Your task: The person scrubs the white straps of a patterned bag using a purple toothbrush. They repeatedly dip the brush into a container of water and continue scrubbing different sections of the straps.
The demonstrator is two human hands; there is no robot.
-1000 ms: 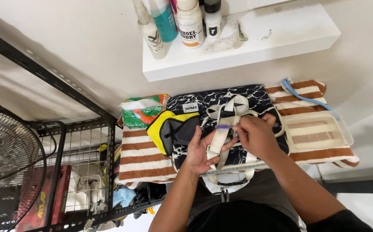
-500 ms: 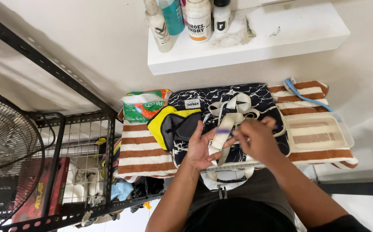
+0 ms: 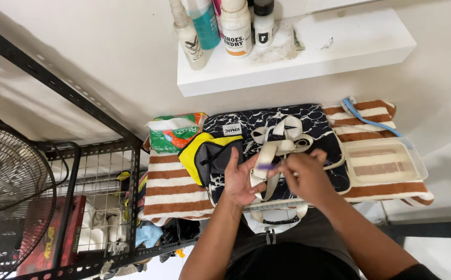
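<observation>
The left hand [image 3: 240, 179] lies palm up over a dark bag with a white marbled pattern [image 3: 313, 122], its fingers spread and cupped under a cream-coloured webbing strap [image 3: 265, 162] that runs across the palm. The right hand [image 3: 304, 173] meets it from the other side, fingers pinched narrow on a small purple stick-like tool [image 3: 267, 167] held against the strap; what the tool is cannot be told.

The strap belongs to the bag, whose cream handles loop together near its middle. The bag rests on a brown-and-white striped towel [image 3: 168, 189] spread over the counter. Touching the bag's left edge is a yellow-and-grey cloth pouch [image 3: 207, 155], and behind that a green-and-white soft packet [image 3: 171, 134]. To the right, on the towel, sits a clear shallow plastic tray [image 3: 384, 163], with a blue-handled brush [image 3: 368, 119] beyond it.

Above, a white wall shelf [image 3: 339, 44] carries several bottles [image 3: 236, 28]. On the left stand a black wire rack [image 3: 96, 207] and a round fan grille [image 3: 7, 197].
</observation>
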